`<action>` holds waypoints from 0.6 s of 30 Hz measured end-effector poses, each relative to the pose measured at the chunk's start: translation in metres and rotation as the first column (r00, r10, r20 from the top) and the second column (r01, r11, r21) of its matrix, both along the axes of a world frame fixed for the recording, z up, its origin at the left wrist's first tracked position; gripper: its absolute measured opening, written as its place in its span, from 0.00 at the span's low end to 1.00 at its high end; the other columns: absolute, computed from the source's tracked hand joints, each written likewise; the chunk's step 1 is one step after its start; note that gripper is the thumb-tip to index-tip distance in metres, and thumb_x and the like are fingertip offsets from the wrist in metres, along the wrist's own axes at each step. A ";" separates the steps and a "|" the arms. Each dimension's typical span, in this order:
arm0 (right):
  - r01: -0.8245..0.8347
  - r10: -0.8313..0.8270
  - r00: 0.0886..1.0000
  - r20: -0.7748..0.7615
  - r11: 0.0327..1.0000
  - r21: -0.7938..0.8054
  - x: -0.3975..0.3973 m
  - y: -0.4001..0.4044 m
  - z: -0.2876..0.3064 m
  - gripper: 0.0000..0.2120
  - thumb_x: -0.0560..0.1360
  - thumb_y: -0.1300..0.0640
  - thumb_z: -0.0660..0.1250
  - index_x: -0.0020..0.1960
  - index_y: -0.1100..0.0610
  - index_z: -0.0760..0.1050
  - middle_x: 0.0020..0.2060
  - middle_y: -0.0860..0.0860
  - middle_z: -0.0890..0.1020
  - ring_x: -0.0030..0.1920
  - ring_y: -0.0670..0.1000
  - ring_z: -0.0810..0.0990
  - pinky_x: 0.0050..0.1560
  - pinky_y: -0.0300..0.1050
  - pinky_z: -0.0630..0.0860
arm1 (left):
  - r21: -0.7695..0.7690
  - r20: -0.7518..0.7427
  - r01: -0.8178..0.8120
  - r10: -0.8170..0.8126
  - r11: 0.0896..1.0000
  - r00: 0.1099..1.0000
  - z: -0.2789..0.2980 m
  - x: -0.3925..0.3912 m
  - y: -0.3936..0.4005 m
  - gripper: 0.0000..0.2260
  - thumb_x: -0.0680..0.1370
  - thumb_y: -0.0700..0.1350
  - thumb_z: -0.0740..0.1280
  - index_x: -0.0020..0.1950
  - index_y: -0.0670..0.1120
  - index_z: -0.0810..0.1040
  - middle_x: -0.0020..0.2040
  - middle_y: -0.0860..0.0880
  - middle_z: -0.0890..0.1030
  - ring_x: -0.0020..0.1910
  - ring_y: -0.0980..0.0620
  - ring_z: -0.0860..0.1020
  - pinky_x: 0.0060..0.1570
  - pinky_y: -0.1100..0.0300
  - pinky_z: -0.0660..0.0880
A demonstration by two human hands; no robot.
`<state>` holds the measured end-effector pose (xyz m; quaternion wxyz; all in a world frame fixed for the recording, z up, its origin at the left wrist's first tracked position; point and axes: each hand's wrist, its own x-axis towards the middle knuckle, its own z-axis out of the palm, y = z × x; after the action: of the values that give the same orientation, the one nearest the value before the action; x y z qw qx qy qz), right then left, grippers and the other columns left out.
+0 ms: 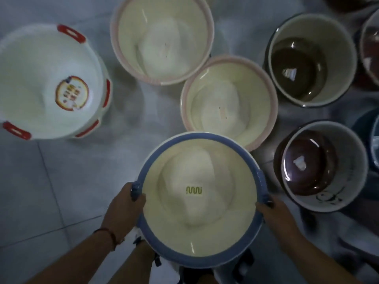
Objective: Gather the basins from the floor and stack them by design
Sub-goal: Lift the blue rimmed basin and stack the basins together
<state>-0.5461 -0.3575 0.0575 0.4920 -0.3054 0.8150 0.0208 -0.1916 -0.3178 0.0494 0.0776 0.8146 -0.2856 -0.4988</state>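
Blue rim basin [200, 201] is up in both your hands, right in front of you. Your left hand [125, 208] grips one side of the rim and your right hand [275, 216] grips the other. No matching blue basin shows. The two pink rim basins [228, 101] sit straight ahead on the floor [61, 191].

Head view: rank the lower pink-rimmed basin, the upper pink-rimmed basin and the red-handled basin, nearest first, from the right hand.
From the right hand:
1. Lower pink-rimmed basin, just ahead.
2. Upper pink-rimmed basin, farther ahead, leftward.
3. Red-handled basin, far left.
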 end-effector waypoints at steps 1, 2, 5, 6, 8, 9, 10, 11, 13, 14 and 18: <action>0.006 -0.006 1.000 -0.007 0.999 -0.043 0.000 -0.018 0.017 0.04 0.77 0.65 0.66 0.51 0.64 0.75 0.40 0.57 0.78 0.44 0.57 0.76 0.47 0.48 0.71 | -0.028 -0.023 0.029 -0.029 0.999 0.999 0.013 0.004 -0.020 0.11 0.77 0.48 0.66 0.55 0.43 0.74 0.41 0.47 0.78 0.40 0.49 0.77 0.38 0.59 0.70; 0.017 -0.019 1.000 -0.015 0.997 -0.080 -0.001 -0.037 0.029 0.03 0.77 0.65 0.66 0.50 0.64 0.76 0.39 0.57 0.79 0.44 0.58 0.77 0.46 0.48 0.71 | -0.040 -0.033 0.062 -0.064 0.997 0.997 0.021 0.006 -0.040 0.06 0.79 0.46 0.66 0.54 0.45 0.74 0.40 0.50 0.78 0.40 0.50 0.77 0.36 0.60 0.70; 0.101 -0.105 0.994 -0.007 0.976 -0.194 -0.003 -0.101 0.056 0.02 0.76 0.66 0.65 0.48 0.63 0.76 0.38 0.55 0.78 0.43 0.56 0.77 0.41 0.44 0.71 | -0.135 -0.002 0.136 -0.137 0.982 0.991 0.041 0.012 -0.109 0.02 0.79 0.46 0.65 0.50 0.50 0.73 0.40 0.52 0.78 0.41 0.51 0.77 0.36 0.59 0.70; 0.116 -0.117 0.993 0.007 0.966 -0.233 -0.003 -0.123 0.060 0.02 0.76 0.66 0.65 0.49 0.62 0.76 0.37 0.53 0.78 0.42 0.55 0.77 0.40 0.43 0.70 | -0.173 0.012 0.142 -0.142 0.975 0.990 0.044 0.009 -0.132 0.03 0.79 0.47 0.65 0.50 0.51 0.72 0.41 0.53 0.77 0.41 0.52 0.77 0.38 0.58 0.71; 0.150 -0.143 0.989 0.047 0.943 -0.296 -0.005 -0.163 0.055 0.04 0.77 0.66 0.65 0.49 0.58 0.75 0.38 0.51 0.78 0.41 0.52 0.77 0.42 0.44 0.71 | -0.220 0.026 0.131 -0.128 0.967 0.991 0.043 0.002 -0.172 0.05 0.79 0.45 0.65 0.53 0.51 0.71 0.41 0.54 0.76 0.43 0.52 0.77 0.43 0.56 0.72; 0.148 -0.137 0.989 0.055 0.935 -0.322 -0.009 -0.181 0.047 0.05 0.77 0.65 0.65 0.50 0.57 0.75 0.39 0.51 0.79 0.41 0.52 0.77 0.45 0.45 0.71 | -0.245 0.040 0.123 -0.117 0.962 0.992 0.037 -0.004 -0.188 0.05 0.79 0.44 0.66 0.53 0.50 0.72 0.41 0.54 0.76 0.44 0.49 0.77 0.46 0.54 0.73; 0.118 -0.109 0.993 0.044 0.935 -0.335 -0.013 -0.198 0.037 0.05 0.77 0.64 0.65 0.51 0.57 0.75 0.41 0.53 0.80 0.42 0.53 0.78 0.47 0.48 0.72 | -0.257 0.063 0.126 -0.113 0.958 0.992 0.028 -0.011 -0.200 0.05 0.79 0.44 0.66 0.53 0.48 0.73 0.42 0.52 0.77 0.45 0.46 0.78 0.48 0.53 0.74; 0.074 -0.068 0.997 0.028 0.934 -0.350 -0.018 -0.213 0.023 0.04 0.77 0.63 0.65 0.51 0.57 0.75 0.43 0.56 0.80 0.44 0.56 0.78 0.48 0.51 0.73 | -0.260 0.073 0.120 -0.104 0.958 0.992 0.016 -0.019 -0.210 0.05 0.79 0.44 0.66 0.54 0.46 0.74 0.43 0.50 0.77 0.47 0.44 0.78 0.49 0.51 0.75; -0.022 0.009 0.999 -0.037 0.934 -0.356 -0.026 -0.238 -0.008 0.04 0.77 0.62 0.64 0.51 0.58 0.75 0.47 0.61 0.80 0.48 0.60 0.78 0.53 0.56 0.74 | -0.257 0.045 0.069 -0.059 0.964 0.997 -0.007 -0.035 -0.220 0.05 0.80 0.45 0.65 0.55 0.47 0.73 0.44 0.50 0.78 0.47 0.46 0.78 0.48 0.53 0.75; -0.078 0.056 0.996 -0.073 0.933 -0.352 -0.031 -0.249 -0.023 0.05 0.77 0.61 0.64 0.53 0.59 0.75 0.48 0.61 0.80 0.50 0.60 0.78 0.54 0.56 0.74 | -0.281 0.031 0.030 -0.022 0.959 0.999 -0.021 -0.045 -0.223 0.04 0.80 0.45 0.64 0.54 0.48 0.73 0.43 0.51 0.77 0.46 0.47 0.78 0.46 0.55 0.74; -0.308 0.257 0.944 -0.205 0.912 -0.273 -0.052 -0.277 -0.068 0.07 0.78 0.58 0.64 0.55 0.59 0.73 0.47 0.58 0.78 0.48 0.58 0.77 0.50 0.52 0.72 | -0.343 0.053 -0.013 0.033 0.939 0.998 -0.067 -0.075 -0.233 0.03 0.79 0.45 0.64 0.51 0.50 0.71 0.40 0.53 0.77 0.39 0.54 0.76 0.36 0.61 0.70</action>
<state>-0.5978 -0.6340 -0.0106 0.3625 -0.4890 0.7934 -0.0073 -0.2669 -0.5508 -0.0173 0.2157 0.8061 -0.3605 -0.4169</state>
